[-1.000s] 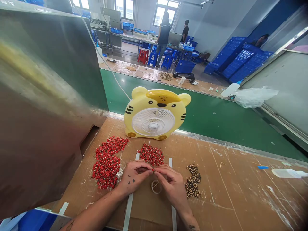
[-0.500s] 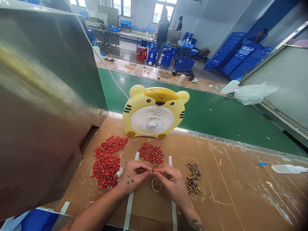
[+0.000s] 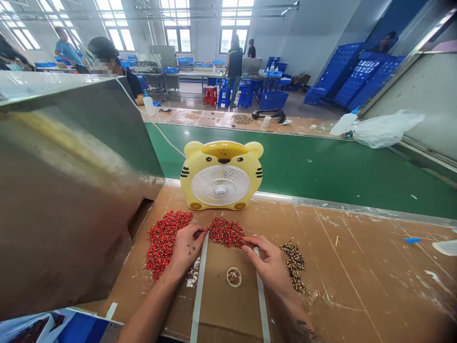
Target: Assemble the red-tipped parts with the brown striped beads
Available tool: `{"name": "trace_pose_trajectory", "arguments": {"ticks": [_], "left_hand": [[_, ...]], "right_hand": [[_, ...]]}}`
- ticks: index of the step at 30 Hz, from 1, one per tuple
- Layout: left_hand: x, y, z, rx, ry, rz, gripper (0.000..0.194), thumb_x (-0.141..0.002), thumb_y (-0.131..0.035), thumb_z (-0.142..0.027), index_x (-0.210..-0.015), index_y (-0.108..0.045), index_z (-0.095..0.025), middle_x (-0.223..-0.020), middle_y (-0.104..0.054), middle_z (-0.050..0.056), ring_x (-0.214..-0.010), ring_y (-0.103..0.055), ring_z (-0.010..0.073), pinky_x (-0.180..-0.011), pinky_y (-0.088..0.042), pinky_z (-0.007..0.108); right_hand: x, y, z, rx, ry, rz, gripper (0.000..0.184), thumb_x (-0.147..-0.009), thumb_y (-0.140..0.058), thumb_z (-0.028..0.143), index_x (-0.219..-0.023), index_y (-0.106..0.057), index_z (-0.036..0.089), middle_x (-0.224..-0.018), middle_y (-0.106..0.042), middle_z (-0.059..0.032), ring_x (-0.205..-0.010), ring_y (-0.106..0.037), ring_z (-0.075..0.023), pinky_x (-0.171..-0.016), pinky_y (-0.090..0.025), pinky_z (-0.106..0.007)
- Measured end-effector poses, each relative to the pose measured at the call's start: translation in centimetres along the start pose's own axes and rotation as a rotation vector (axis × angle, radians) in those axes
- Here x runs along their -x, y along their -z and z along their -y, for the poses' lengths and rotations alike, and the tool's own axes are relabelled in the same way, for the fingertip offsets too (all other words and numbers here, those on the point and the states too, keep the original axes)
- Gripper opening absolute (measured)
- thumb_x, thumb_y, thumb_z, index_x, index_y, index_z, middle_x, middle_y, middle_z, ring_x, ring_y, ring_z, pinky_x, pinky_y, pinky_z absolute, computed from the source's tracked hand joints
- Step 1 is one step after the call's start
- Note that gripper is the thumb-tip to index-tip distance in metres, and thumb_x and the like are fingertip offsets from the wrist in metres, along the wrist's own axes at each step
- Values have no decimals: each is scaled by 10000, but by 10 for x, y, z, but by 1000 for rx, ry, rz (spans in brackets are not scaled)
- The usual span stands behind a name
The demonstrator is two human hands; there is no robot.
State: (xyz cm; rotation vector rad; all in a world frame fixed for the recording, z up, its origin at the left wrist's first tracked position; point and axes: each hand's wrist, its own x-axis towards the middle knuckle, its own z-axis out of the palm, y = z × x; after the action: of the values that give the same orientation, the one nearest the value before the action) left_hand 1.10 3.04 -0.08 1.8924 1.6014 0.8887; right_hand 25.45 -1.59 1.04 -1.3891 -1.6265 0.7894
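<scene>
A middle pile of small red pieces with metallic-looking ends [image 3: 225, 232] lies on the cardboard in front of the fan. My left hand [image 3: 187, 245] is at the pile's left edge, thumb and fingertips pinched together; whatever is between them is too small to make out. At the right edge of the same pile is my right hand [image 3: 269, 262], thumb and forefinger a little apart, fingertips close to the red pieces. Nearer to me, between two white tape strips, stands a small round clear dish [image 3: 234, 277] with a thin stick across it.
A larger red pile [image 3: 164, 243] lies left, a black-and-gold pile [image 3: 294, 264] right. The yellow tiger-faced fan [image 3: 221, 183] stands behind, before a green belt [image 3: 314, 176]. A big metal housing [image 3: 71, 190] blocks the left. Several people are across the room.
My hands have parted from their meeting point above the dish and moved forward to opposite sides of the middle red pile. The camera view has tilted up, and the dish is now uncovered.
</scene>
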Motion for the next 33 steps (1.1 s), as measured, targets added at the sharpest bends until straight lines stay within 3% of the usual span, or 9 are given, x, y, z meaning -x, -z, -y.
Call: {"name": "trace_pose_trajectory", "arguments": {"ticks": [7, 12, 15, 17, 21, 25, 27, 29, 33], "left_hand": [[1, 1, -2, -133, -45, 53, 238, -852, -533, -127, -910, -752, -201, -920, -772, 53, -865, -691, 215, -820, -509, 323], [14, 54, 15, -274, -46, 12, 221, -891, -497, -179, -912, -716, -200, -929, -749, 55, -854, -682, 205, -784, -506, 301], [34, 84, 24, -373, -39, 124, 220, -907, -499, -204, -907, -719, -218, -890, -741, 46, -802, -683, 196, -740, -501, 280], [52, 93, 25, -423, -83, 231, 231, -920, -489, -207, -928, -719, -227, -877, -729, 49, -787, -681, 191, -714, -498, 267], [88, 85, 21, -494, -132, 307, 230, -938, -482, -218, -1019, -694, -254, -918, -702, 52, -822, -674, 196, -724, -514, 271], [108, 71, 27, -569, -96, 69, 316, -895, -592, -408, -1164, -665, -261, -1153, -653, 111, -1083, -615, 285, -934, -509, 400], [110, 67, 36, -624, -56, -26, 564, -835, -644, -503, -1340, -564, -265, -1377, -523, 147, -1313, -448, 369, -1065, -409, 520], [106, 65, 45, -662, -8, -25, 768, -795, -660, -566, -1465, -422, -277, -1530, -347, 160, -1426, -268, 424, -1106, -325, 597], [87, 59, 57, -685, 30, 45, 907, -769, -641, -643, -1530, -294, -292, -1604, -207, 160, -1466, -139, 449, -1128, -251, 623]], "right_hand": [[6, 13, -11, 37, 57, 55, 215, -929, -589, 347, -1006, -714, 191, -923, -707, -74, -865, -642, -229, -795, -496, -336], [8, 20, -4, 50, 35, 305, 210, -928, -595, 347, -1026, -722, 211, -853, -683, -42, -821, -634, -209, -758, -483, -309], [10, 18, -2, 44, 18, 416, 214, -914, -626, 359, -1040, -721, 214, -842, -673, -32, -804, -629, -200, -744, -475, -298], [11, 14, -1, 45, 15, 453, 208, -906, -642, 363, -1025, -720, 211, -822, -667, -26, -776, -621, -194, -711, -462, -287], [12, 9, 1, 64, 27, 484, 208, -936, -602, 346, -831, -723, 213, -772, -658, -15, -711, -593, -176, -638, -414, -272], [12, 7, 1, 69, 49, 492, 245, -945, -580, 354, -787, -706, 216, -756, -659, -14, -702, -586, -179, -633, -405, -278], [12, 6, 0, 74, 52, 489, 261, -953, -562, 372, -793, -703, 221, -767, -667, -18, -702, -589, -183, -633, -406, -286], [12, 5, -1, 78, 50, 478, 282, -956, -548, 397, -793, -700, 224, -769, -671, -24, -694, -590, -188, -633, -410, -294], [10, 5, -3, 60, 62, 439, 301, -955, -533, 416, -795, -693, 218, -770, -669, -37, -707, -600, -199, -646, -425, -305]]}}
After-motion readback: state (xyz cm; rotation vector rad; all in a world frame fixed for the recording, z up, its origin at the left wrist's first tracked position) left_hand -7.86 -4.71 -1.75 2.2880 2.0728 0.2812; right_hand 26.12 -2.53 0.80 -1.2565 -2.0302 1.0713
